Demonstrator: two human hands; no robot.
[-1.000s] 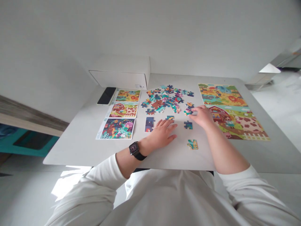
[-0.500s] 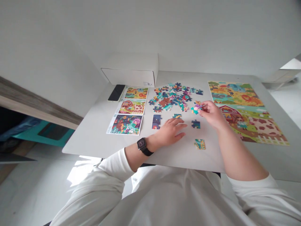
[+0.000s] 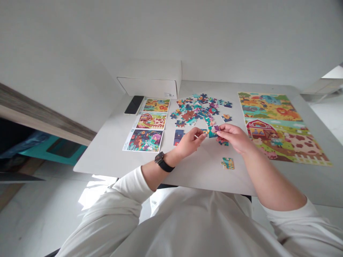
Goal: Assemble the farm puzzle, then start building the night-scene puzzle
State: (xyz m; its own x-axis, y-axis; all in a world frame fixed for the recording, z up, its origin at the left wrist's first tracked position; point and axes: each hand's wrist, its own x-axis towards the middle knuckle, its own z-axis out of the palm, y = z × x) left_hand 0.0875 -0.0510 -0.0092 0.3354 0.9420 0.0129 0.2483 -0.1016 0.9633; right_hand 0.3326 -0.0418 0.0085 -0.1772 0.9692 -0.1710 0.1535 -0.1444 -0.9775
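The right hand (image 3: 232, 137) pinches a puzzle piece (image 3: 213, 133) just above the surface (image 3: 198, 173). The left hand (image 3: 190, 141) closes, I think, on its other edge. The piece looks light, thin and stiff, best held by the rim. Beyond lies the loose pile (image 3: 199, 107).

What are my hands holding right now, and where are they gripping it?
Left hand and right hand pinch small puzzle pieces by their edges.

White long-sleeved top (image 3: 203, 228), dark watch (image 3: 160, 158).
Both sleeves (image 3: 128, 192) sit bunched well up the forearms; the square-faced watch, on a black band, sits just behind the left hand (image 3: 190, 141).
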